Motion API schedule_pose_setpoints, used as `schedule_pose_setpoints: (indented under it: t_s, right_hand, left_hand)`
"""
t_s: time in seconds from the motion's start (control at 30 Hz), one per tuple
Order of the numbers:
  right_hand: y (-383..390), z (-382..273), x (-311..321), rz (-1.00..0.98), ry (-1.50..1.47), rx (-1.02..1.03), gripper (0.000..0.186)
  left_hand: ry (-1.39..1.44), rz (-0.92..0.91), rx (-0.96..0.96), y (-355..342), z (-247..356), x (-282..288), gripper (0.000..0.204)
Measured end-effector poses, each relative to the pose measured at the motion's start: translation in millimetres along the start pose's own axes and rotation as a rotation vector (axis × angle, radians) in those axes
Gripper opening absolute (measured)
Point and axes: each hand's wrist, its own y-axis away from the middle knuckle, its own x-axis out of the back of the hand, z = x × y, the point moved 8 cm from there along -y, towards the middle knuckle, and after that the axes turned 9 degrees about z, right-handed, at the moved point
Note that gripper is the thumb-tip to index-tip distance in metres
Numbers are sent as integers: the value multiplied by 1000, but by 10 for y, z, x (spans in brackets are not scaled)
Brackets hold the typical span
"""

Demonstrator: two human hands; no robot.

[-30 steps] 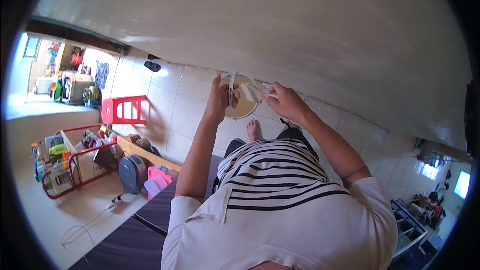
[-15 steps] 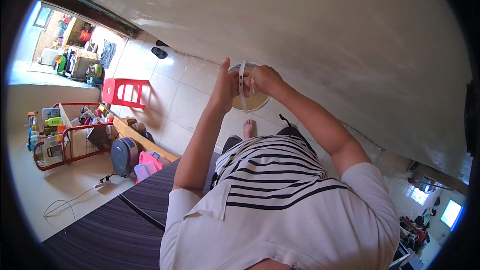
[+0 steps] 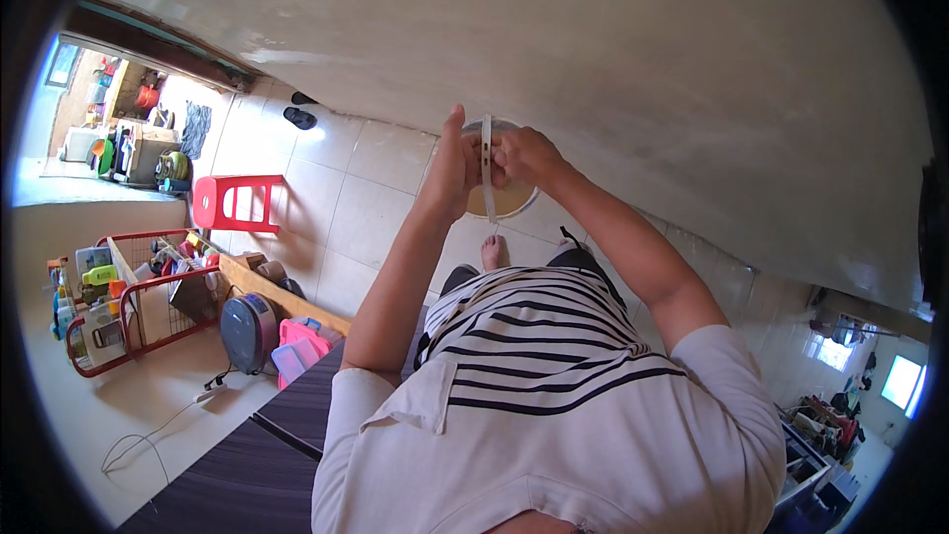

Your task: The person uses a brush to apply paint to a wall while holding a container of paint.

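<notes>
A narrow white strip (image 3: 487, 200) with small dark slots stands in front of my torso, at the upper middle. My left hand (image 3: 457, 166) holds it, thumb stretched up and fingers curled around the strip. Against the strip's other side, the fingers of my right hand (image 3: 532, 157) are bent and pressed together. What they pinch, if anything, is hidden. Below both hands is a round container (image 3: 527, 211) with a pale rim and a yellowish-brown inside; the hands and strip cover part of it.
A plain wall (image 3: 613, 49) rises beyond my hands. On the tiled floor to the left stand a red stool (image 3: 237, 203) and dark slippers (image 3: 300, 118). Nearer are a red wire rack (image 3: 148, 287) of bottles, a dark rounded appliance (image 3: 248, 333) and a pink container (image 3: 301, 341).
My right hand has come closer to the strip, its fingers now meeting it. The strip has shifted slightly right and stands straighter. The whole view has turned a little.
</notes>
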Motion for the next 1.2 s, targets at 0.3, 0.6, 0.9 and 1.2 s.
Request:
schedule_pose_setpoints:
  t_s: [0.3, 0.6, 0.9, 1.2]
  right_hand:
    - [191, 206, 266, 41, -67, -365, 28]
    - [69, -301, 102, 136, -6, -2, 28]
    - [298, 85, 576, 103, 38, -188, 25]
    - [1141, 815, 820, 17, -653, -426, 32]
  left_hand:
    - [22, -20, 55, -125, 11, 172, 74]
    - [-49, -46, 29, -70, 166, 95, 73]
    - [-19, -9, 38, -128, 170, -35, 73]
    - [19, 15, 62, -144, 83, -282, 72]
